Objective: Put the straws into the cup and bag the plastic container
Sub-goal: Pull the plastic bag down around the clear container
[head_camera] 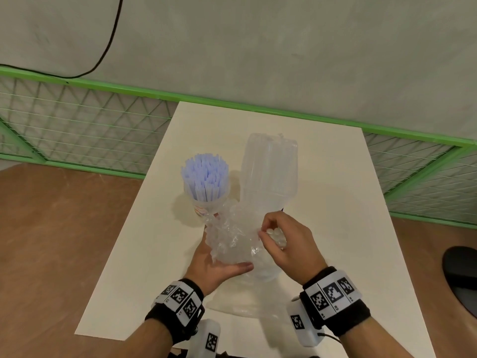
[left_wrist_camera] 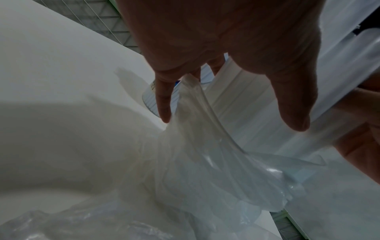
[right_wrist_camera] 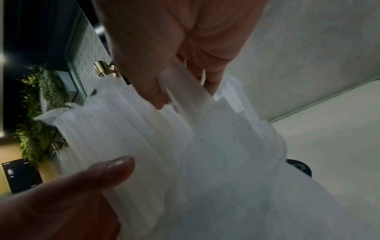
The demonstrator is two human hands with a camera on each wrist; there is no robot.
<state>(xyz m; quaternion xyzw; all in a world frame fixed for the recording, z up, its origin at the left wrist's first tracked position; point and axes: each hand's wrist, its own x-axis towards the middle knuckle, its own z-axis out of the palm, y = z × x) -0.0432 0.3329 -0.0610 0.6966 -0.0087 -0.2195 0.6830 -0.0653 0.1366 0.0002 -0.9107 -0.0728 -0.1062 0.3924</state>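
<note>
A cup (head_camera: 206,204) packed with pale blue straws (head_camera: 205,174) stands mid-table. Right beside it a tall clear plastic container (head_camera: 269,171) tilts up, its near end inside a crumpled clear plastic bag (head_camera: 232,239). My left hand (head_camera: 219,262) holds the bag from the left and below, thumb along its underside. In the left wrist view the plastic bag (left_wrist_camera: 195,162) runs up between the left hand's (left_wrist_camera: 226,81) fingers. My right hand (head_camera: 281,241) pinches the bag's edge on the container's right side. In the right wrist view the right hand (right_wrist_camera: 174,73) pinches film against the container (right_wrist_camera: 123,129).
The white table (head_camera: 322,202) backs onto a green wire fence (head_camera: 77,120) and a grey wall with a black cable (head_camera: 113,37). More clear film (head_camera: 240,306) lies near the table's front edge. A dark round object (head_camera: 462,275) sits on the brown floor at right.
</note>
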